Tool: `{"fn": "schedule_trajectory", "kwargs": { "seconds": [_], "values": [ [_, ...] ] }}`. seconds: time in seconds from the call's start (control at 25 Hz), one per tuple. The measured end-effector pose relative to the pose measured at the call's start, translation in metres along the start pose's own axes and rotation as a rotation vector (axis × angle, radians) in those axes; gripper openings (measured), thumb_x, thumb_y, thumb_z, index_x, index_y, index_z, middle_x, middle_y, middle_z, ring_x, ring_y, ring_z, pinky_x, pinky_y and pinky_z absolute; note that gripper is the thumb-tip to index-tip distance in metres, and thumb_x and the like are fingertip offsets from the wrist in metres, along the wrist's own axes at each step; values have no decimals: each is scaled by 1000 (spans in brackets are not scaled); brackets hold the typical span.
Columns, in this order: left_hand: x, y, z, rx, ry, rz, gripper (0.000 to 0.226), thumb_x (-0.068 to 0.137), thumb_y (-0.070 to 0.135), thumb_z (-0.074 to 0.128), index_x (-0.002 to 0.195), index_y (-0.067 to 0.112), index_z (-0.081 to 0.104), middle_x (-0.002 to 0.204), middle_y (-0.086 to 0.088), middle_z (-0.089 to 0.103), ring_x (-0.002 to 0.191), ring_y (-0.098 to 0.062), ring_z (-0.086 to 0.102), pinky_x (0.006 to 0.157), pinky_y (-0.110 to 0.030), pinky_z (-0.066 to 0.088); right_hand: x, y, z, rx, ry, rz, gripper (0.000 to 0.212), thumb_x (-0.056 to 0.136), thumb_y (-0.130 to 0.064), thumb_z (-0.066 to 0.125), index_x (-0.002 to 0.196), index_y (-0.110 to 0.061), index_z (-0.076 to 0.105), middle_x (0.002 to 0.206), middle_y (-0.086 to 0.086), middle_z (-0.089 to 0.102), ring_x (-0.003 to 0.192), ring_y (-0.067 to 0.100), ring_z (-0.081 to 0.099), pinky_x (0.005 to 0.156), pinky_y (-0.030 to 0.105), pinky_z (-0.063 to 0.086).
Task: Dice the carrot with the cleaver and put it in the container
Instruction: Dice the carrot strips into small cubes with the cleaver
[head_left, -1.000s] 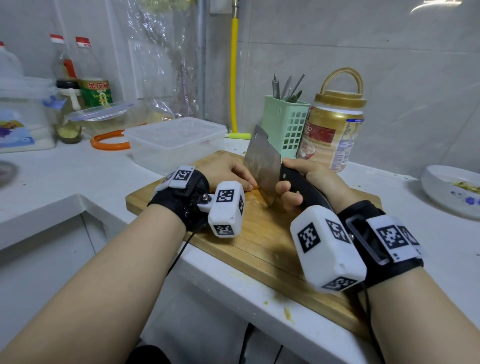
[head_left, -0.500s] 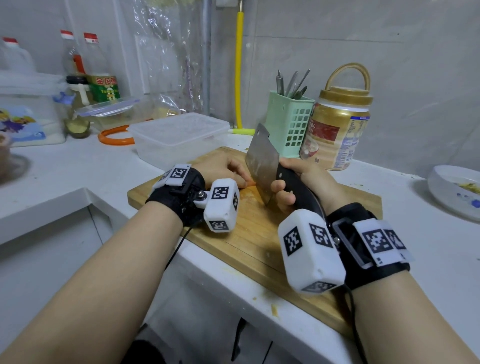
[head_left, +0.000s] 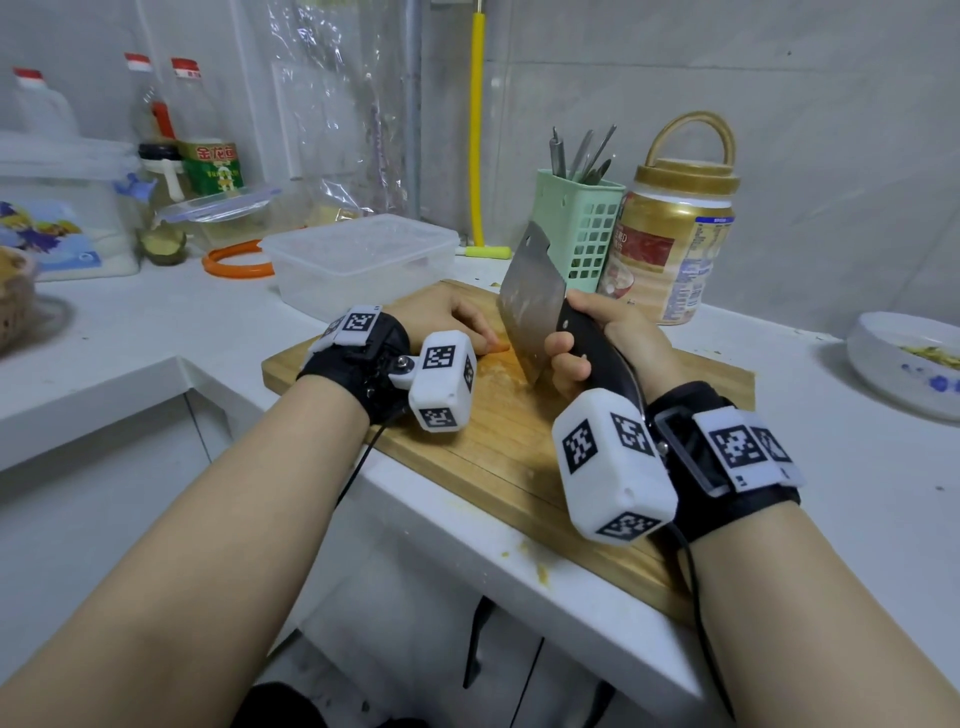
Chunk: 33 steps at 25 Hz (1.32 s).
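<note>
Carrot (head_left: 500, 347) lies pinned under the curled left hand (head_left: 441, 317), while the right hand (head_left: 610, 345) grips the cleaver (head_left: 530, 306).

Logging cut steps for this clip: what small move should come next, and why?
Probably bring the cleaver down for another slice. The right hand grips its handle with the blade tilted above the cutting board, beside the carrot that the left hand holds down. The container waits behind.

A home kitchen: tiled wall, white tabletop (head_left: 156, 332) bearing a wooden cutting board (head_left: 498, 457), oil bottles (head_left: 208, 156), a green utensil holder (head_left: 582, 228) and a plastic container (head_left: 363, 260).
</note>
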<state>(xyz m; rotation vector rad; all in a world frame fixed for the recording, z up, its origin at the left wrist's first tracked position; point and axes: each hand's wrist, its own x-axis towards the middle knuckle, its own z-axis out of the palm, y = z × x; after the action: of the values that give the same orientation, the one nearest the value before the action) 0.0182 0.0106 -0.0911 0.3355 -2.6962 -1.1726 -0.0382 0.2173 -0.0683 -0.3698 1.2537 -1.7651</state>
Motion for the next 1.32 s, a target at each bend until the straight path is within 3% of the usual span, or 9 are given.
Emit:
{"fn": "schedule_trajectory", "kwargs": {
  "seconds": [0.16, 0.32, 0.48, 0.72, 0.88, 1.04, 1.32],
  "values": [
    [-1, 5, -1, -16, -10, 26, 13, 85, 2, 70, 98, 0, 73, 71, 10, 67, 63, 7, 59, 62, -7, 45, 0, -1, 4, 29, -27, -59, 18, 98, -31, 48, 91, -15, 41, 57, 6, 42, 31, 14, 36, 34, 13, 31],
    [2, 3, -1, -13, -23, 47, 16, 85, 1, 69, 100, -3, 71, 78, 5, 67, 63, 7, 59, 63, -6, 46, 5, 1, 6, 5, -18, -65, 21, 97, -29, 49, 104, -12, 39, 58, 7, 41, 30, 15, 38, 33, 14, 32],
    [1, 2, -1, -7, -33, 62, 13, 85, 0, 69, 98, -1, 72, 66, 16, 68, 62, 8, 59, 61, -7, 45, 4, 2, 6, -9, 0, -61, 20, 98, -29, 48, 96, -10, 40, 59, 7, 39, 29, 14, 38, 34, 11, 31],
    [1, 1, 0, -11, -37, 36, 10, 86, 3, 69, 95, 5, 73, 85, -3, 69, 80, -9, 60, 71, -16, 49, 4, 2, 6, -32, 7, -65, 19, 98, -29, 49, 95, -12, 41, 58, 6, 41, 30, 14, 37, 36, 11, 30],
    [1, 0, 0, -7, -31, 43, 9, 84, 4, 70, 87, 12, 74, 102, -19, 71, 89, -18, 62, 91, -37, 51, 6, 5, 6, -72, -9, -14, 21, 98, -31, 47, 106, -13, 39, 56, 6, 42, 30, 14, 36, 34, 12, 31],
    [2, -1, -2, 10, -33, 59, 8, 83, 6, 72, 86, 12, 75, 105, -21, 70, 91, -21, 62, 95, -44, 50, 7, 4, 8, -94, 1, -9, 22, 97, -30, 48, 107, -13, 41, 57, 6, 43, 31, 14, 36, 34, 13, 31],
    [-1, 0, 0, -29, 6, 31, 10, 80, 8, 75, 76, 17, 75, 92, -12, 72, 84, -15, 63, 94, -42, 51, 18, -9, 22, -236, 47, 15, 22, 99, -27, 47, 114, -10, 45, 58, 7, 44, 28, 14, 39, 30, 15, 33]
  ]
}}
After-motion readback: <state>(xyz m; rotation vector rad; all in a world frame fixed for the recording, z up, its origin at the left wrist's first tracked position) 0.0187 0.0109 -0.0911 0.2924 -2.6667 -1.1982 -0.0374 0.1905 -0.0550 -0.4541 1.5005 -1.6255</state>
